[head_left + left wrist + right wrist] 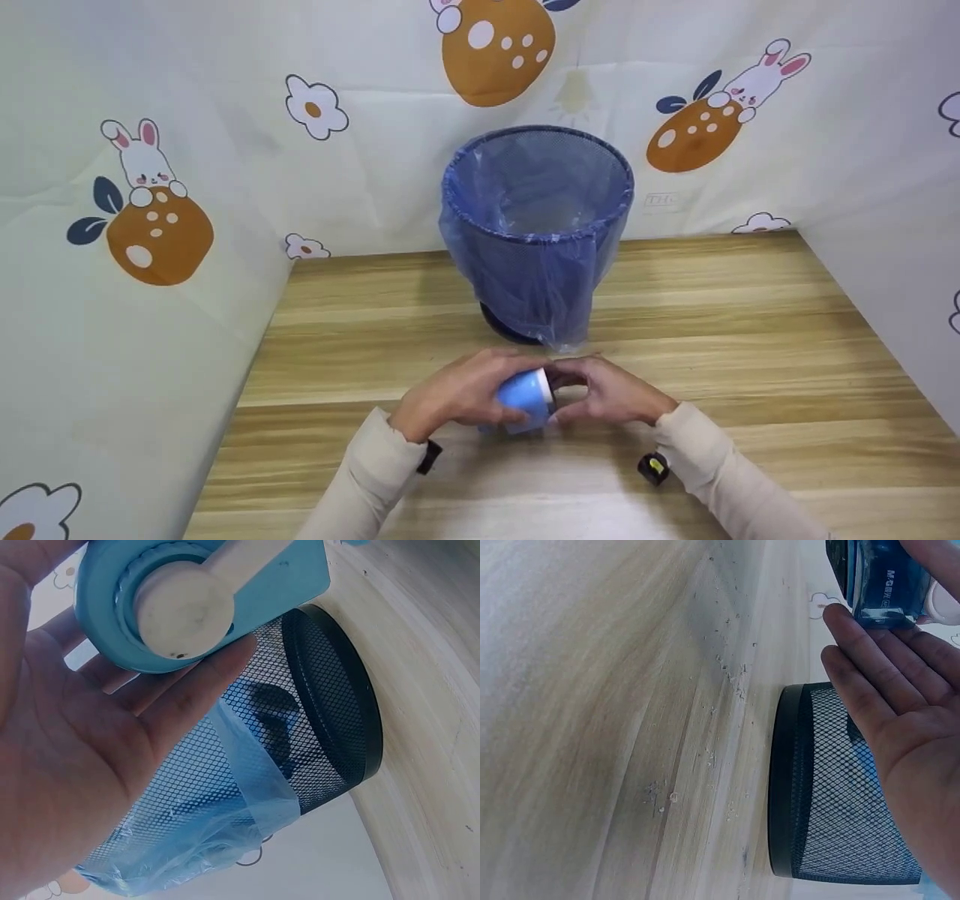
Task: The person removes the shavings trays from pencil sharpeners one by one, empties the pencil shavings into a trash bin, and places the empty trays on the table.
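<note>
Both hands meet over the table around a blue pencil sharpener with a white rim at its right end. My left hand grips its body from the left, fingers over the far side and thumb on the near side. In the left wrist view a white crank with a round end lies against the blue body. My right hand pinches the dark end between thumb and fingertips. The right wrist view shows a see-through blue shavings box with white lettering above the fingers.
Just beyond the hands stands a black mesh wastebasket lined with a blue plastic bag. Small crumbs of shavings are scattered over the wooden table. A printed cloth encloses the back and sides.
</note>
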A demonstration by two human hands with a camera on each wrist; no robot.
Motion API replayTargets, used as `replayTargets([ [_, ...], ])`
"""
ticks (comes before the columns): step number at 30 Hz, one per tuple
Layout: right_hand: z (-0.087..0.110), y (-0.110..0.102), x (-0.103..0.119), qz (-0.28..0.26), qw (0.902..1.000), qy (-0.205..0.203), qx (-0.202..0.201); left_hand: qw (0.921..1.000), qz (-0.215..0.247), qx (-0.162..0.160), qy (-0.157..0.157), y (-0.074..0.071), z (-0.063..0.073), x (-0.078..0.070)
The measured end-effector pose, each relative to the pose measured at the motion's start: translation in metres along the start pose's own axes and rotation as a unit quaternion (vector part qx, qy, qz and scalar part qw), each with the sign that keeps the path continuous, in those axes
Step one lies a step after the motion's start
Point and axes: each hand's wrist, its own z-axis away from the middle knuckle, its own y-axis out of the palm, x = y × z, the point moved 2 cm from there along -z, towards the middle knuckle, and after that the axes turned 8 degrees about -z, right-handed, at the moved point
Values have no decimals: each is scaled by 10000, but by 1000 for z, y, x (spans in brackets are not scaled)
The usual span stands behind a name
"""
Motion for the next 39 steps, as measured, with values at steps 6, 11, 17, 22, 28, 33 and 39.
replayTargets([
  [6, 1, -1, 2, 53, 10000, 25, -65, 10000, -22, -71, 25, -1, 1, 1],
  [11, 1, -2, 1, 56, 10000, 3, -75, 10000, -35, -41, -55, -1, 2, 2],
  [17, 1, -2, 0, -102, 9999, -74, -92, 9999, 10, -71, -70, -2, 4, 4],
  [22, 2, -4, -1, -21, 9998, -98, -143, 9999, 41, -77, -104, -2, 5, 5],
  [28, 6, -8, -1, 171, 9996, -14, -222, 9997, 15, -52, -231, 0, 6, 8],
  [33, 9, -10, -1, 145, 9995, -17, -295, 9997, 55, -156, -196, 0, 7, 9],
  [39, 9, -12, -1, 84, 9992, 45, -384, 9995, 82, -146, -265, 1, 7, 11],
])
